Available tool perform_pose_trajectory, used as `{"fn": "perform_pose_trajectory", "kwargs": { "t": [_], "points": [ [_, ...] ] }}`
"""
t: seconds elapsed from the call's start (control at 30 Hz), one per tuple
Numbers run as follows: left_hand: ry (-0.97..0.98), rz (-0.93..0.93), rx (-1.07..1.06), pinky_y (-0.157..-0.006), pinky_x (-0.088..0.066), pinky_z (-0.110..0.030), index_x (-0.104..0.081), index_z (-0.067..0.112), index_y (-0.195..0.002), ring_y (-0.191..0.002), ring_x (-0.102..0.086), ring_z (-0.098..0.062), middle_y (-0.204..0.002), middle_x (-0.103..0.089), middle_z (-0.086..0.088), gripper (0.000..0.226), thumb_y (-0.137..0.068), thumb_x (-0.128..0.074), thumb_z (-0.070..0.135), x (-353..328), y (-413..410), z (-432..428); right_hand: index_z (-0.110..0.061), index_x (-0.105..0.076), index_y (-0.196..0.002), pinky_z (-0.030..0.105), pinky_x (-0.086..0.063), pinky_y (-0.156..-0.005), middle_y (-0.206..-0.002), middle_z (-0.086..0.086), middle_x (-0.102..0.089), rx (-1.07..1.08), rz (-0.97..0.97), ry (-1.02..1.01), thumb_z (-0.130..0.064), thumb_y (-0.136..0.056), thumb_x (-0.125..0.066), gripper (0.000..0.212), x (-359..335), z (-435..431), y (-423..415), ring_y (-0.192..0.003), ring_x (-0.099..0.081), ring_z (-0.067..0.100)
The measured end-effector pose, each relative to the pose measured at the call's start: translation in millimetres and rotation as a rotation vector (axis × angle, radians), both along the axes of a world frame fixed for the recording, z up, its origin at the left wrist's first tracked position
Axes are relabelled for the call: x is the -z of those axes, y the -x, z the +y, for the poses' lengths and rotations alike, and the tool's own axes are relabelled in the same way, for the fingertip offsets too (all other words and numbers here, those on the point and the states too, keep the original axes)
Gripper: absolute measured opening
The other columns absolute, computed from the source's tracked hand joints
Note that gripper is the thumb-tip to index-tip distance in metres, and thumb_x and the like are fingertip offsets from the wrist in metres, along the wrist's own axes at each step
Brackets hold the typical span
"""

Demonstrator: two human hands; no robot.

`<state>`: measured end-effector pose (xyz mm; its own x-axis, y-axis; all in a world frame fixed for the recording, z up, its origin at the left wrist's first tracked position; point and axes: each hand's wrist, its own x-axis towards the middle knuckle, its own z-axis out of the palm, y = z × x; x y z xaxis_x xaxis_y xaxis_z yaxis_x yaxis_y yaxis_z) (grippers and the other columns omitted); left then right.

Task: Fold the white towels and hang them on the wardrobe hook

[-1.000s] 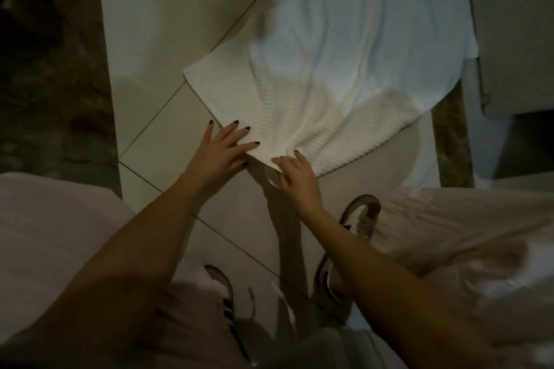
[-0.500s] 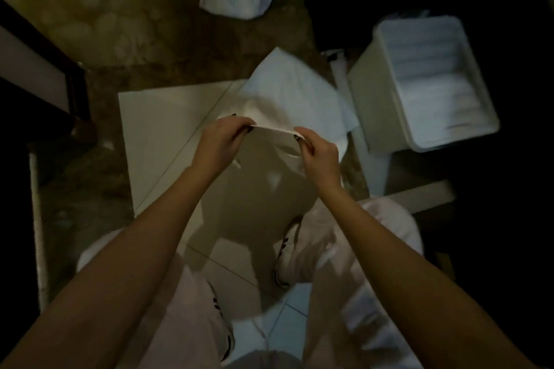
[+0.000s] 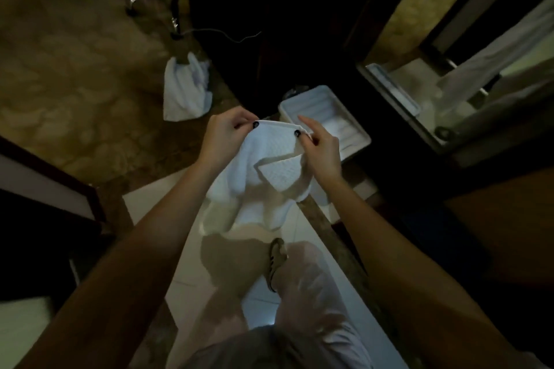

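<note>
Hands: left hand (image 3: pixel 223 136) and right hand (image 3: pixel 322 150) are each pinching one end of the white towel's (image 3: pixel 263 189) top edge between thumb and fingers, level with each other and set apart.
Reason for grip: probably letting the cloth hang free so the top edge is pulling straight for a fold.
Towel position: hanging in the air from both hands, over the pale floor tiles (image 3: pixel 186 263) and clear of them.
Towel appearance: waffle-like weave is showing; one corner flap is lying forward across the middle; lower hem is drooping in uneven waves.
Second towel (image 3: pixel 186 93): lying bunched on the brown carpet, well apart, far-left.
White bin (image 3: pixel 353 135): sitting beyond the right hand.
Wardrobe hook: not showing.
</note>
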<state>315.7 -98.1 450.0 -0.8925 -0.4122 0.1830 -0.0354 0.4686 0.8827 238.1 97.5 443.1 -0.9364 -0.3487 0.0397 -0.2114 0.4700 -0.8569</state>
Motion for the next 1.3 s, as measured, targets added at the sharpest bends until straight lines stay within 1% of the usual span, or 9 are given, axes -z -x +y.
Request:
{"fn": "perform_pose_trajectory", "kwargs": {
  "t": [0.13,0.3,0.43,0.57,0.73,0.87,1.0,1.1,1.3],
  "points": [
    [-0.046,0.034,0.075,-0.071,-0.050,-0.015,-0.064,0.030,-0.085,-0.078,-0.062,0.004,-0.079,-0.065,0.018,0.017,-0.088,-0.064,0.013,-60,-17,25,-0.019,-0.069,-0.117,0.017,-0.052,-0.077,-0.102,-0.005,-0.069,0.096,0.002,-0.007,-0.020,-0.097,-0.057,0.023,-56,28,-26,-0.094,-0.064,0.009],
    [-0.099,0.039,0.229,-0.070,-0.048,-0.011,-0.063,0.030,-0.084,-0.077,-0.061,0.007,-0.078,-0.065,0.017,0.020,-0.088,-0.064,0.010,-115,-40,74,-0.016,-0.071,-0.110,0.041,-0.056,-0.080,-0.093,0.000,-0.071,0.313,-0.008,-0.028,-0.028,-0.096,-0.059,0.023,-102,75,-75,-0.084,-0.066,0.013],
    [-0.185,0.062,0.343,-0.074,-0.048,-0.012,-0.063,0.030,-0.082,-0.079,-0.061,0.007,-0.081,-0.066,0.013,0.025,-0.088,-0.062,0.006,-152,-47,120,-0.022,-0.064,-0.125,0.029,-0.055,-0.087,-0.108,-0.008,-0.067,0.418,-0.001,0.039,-0.024,-0.096,-0.058,0.029,-124,123,-110,-0.098,-0.063,0.002],
    [-0.227,0.126,0.439,-0.077,-0.049,-0.012,-0.067,0.016,-0.091,-0.080,-0.061,0.007,-0.087,-0.067,0.004,0.013,-0.089,-0.061,0.004,-189,-45,159,-0.025,-0.058,-0.133,0.012,-0.049,-0.072,-0.104,-0.015,-0.063,0.509,0.020,0.023,-0.019,-0.095,-0.058,0.038,-136,164,-134,-0.089,-0.059,-0.009],
    [-0.257,0.204,0.552,-0.076,-0.048,-0.011,-0.066,0.017,-0.090,-0.079,-0.060,0.007,-0.085,-0.066,0.010,0.014,-0.089,-0.061,0.004,-230,-39,200,-0.020,-0.061,-0.128,0.020,-0.049,-0.079,-0.124,0.001,-0.064,0.753,0.005,-0.019,-0.016,-0.097,-0.056,0.032,-131,212,-158,-0.105,-0.061,0.012],
    [-0.288,0.213,0.629,-0.075,-0.049,-0.013,-0.065,0.024,-0.085,-0.082,-0.063,-0.004,-0.085,-0.066,0.007,0.020,-0.089,-0.062,0.004,-248,-37,230,-0.029,-0.046,-0.142,0.025,-0.039,-0.101,-0.135,-0.011,-0.047,0.707,0.044,0.068,-0.027,-0.096,-0.060,0.048,-148,232,-167,-0.123,-0.043,0.003],
    [-0.289,0.221,0.658,-0.076,-0.049,-0.015,-0.065,0.022,-0.084,-0.084,-0.063,-0.007,-0.086,-0.067,0.005,0.018,-0.089,-0.063,0.005,-262,-40,259,-0.035,-0.048,-0.139,0.027,-0.047,-0.102,-0.138,-0.011,-0.054,0.678,0.141,0.208,-0.041,-0.097,-0.054,0.043,-171,241,-172,-0.123,-0.050,0.000],
    [-0.281,0.248,0.683,-0.078,-0.051,-0.016,-0.064,0.028,-0.082,-0.085,-0.064,-0.006,-0.086,-0.067,0.008,0.024,-0.088,-0.063,0.005,-273,-46,282,-0.052,-0.052,-0.127,0.019,-0.052,-0.092,-0.123,-0.027,-0.059,0.661,0.259,0.279,-0.039,-0.095,-0.057,0.034,-187,247,-178,-0.114,-0.056,-0.006],
    [-0.254,0.303,0.726,-0.077,-0.050,-0.014,-0.064,0.033,-0.081,-0.082,-0.063,0.000,-0.084,-0.067,0.011,0.029,-0.088,-0.063,0.005,-290,-56,324,-0.024,-0.044,-0.144,0.033,-0.035,-0.109,-0.149,-0.002,-0.036,0.832,0.114,0.124,-0.032,-0.095,-0.059,0.052,-195,294,-176,-0.136,-0.034,0.013]
  ]
}}
